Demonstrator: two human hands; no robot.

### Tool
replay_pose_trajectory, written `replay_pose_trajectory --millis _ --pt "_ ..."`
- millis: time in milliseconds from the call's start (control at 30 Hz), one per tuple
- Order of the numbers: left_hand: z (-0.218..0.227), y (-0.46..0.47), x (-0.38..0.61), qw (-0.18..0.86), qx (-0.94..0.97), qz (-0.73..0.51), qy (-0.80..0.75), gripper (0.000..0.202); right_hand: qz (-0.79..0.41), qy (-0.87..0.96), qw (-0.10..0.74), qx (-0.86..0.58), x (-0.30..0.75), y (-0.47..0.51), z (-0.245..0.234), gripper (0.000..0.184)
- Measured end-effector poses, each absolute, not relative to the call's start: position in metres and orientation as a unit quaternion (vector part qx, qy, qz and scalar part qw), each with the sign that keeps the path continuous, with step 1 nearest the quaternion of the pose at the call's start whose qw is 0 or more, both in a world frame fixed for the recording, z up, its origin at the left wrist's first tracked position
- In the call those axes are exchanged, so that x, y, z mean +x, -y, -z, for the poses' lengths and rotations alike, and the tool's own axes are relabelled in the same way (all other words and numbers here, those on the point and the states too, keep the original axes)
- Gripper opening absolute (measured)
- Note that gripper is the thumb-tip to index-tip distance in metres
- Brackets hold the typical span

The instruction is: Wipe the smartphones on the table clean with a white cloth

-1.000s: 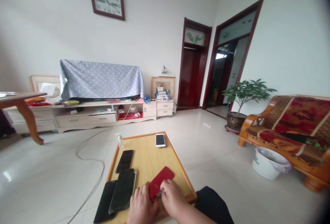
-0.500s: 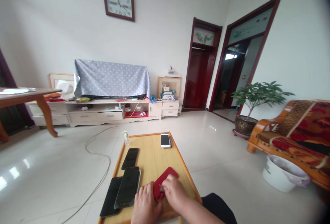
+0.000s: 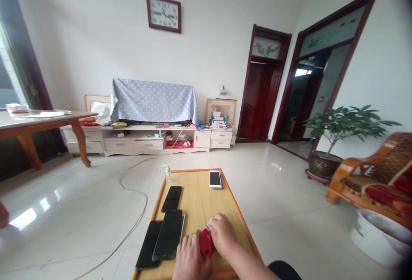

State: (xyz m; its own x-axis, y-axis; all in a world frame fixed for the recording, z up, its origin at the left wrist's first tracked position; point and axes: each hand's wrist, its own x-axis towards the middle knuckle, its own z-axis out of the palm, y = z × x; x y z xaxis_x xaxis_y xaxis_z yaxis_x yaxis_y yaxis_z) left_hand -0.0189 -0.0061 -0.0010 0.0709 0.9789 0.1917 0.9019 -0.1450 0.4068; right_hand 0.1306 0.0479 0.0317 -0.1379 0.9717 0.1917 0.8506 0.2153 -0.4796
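Here at the wooden table (image 3: 199, 198), it's 2 bare hands on 1 red phone (image 3: 205, 241)! The phone lies near the person's edge of the table, a dark lens patch showing, its long axis seemingly pointing away from the body; the far end hides behind the right hand (image 3: 223, 235), so I can't judge the exact slant. The left hand (image 3: 192, 256) is tight against the left side, fingers bent and close together, thumb at the near end, gripping it there. Opposite, the right hand reaches across, fingertips pinched on a white scrap (image 3: 207, 227), cloth or paper, I can't tell. So both are right on it: left nearer the lens end, right nearer the far end. Left of the left hand, a black phone (image 3: 168, 233) overlaps another; a 3rd lies beyond. A white phone (image 3: 215, 179) sits by the far right corner, a pump bottle (image 3: 168, 173) by the far left.
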Motion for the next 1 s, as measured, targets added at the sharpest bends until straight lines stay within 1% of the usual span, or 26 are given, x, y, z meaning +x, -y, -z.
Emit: replay_pose_trajectory --millis 67,100,233,300,433,533,633,733,800,867,1000 --pt "0.001 0.006 -0.019 0.092 0.723 -0.212 -0.651 0.062 -0.102 0.718 0.246 -0.643 0.134 -0.054 -0.035 0.032" --pt "0.001 0.005 -0.019 0.095 0.722 -0.207 -0.654 0.062 -0.104 0.723 0.252 -0.635 0.133 -0.053 -0.034 0.032" --pt "-0.002 0.004 -0.020 0.114 0.723 -0.176 -0.658 0.063 -0.154 0.803 0.265 -0.511 0.120 -0.040 -0.018 0.033" --pt "-0.004 0.005 -0.019 0.112 0.721 -0.178 -0.660 0.060 -0.164 0.821 0.254 -0.483 0.120 -0.040 -0.015 0.035" --pt "-0.006 0.007 -0.017 0.100 0.711 -0.198 -0.667 0.059 -0.137 0.791 0.214 -0.556 0.139 -0.059 -0.023 0.041" --pt "-0.004 0.006 -0.016 0.100 0.713 -0.204 -0.664 0.061 -0.107 0.761 0.201 -0.607 0.150 -0.061 -0.018 0.046" --pt "-0.003 0.005 -0.016 0.101 0.711 -0.205 -0.666 0.057 -0.099 0.776 0.207 -0.588 0.146 -0.043 -0.003 0.047" --pt "-0.005 0.006 -0.018 0.114 0.719 -0.212 -0.652 0.049 -0.113 0.797 0.208 -0.556 0.143 -0.021 0.003 0.045" --pt "-0.008 0.008 -0.019 0.117 0.733 -0.208 -0.637 0.047 -0.125 0.801 0.206 -0.548 0.147 -0.016 -0.003 0.041" --pt "-0.010 0.010 -0.021 0.113 0.747 -0.190 -0.628 0.051 -0.139 0.810 0.199 -0.533 0.155 -0.019 -0.016 0.039" --pt "-0.014 0.013 -0.022 0.108 0.749 -0.168 -0.632 0.060 -0.163 0.830 0.145 -0.513 0.172 -0.037 -0.033 0.051"
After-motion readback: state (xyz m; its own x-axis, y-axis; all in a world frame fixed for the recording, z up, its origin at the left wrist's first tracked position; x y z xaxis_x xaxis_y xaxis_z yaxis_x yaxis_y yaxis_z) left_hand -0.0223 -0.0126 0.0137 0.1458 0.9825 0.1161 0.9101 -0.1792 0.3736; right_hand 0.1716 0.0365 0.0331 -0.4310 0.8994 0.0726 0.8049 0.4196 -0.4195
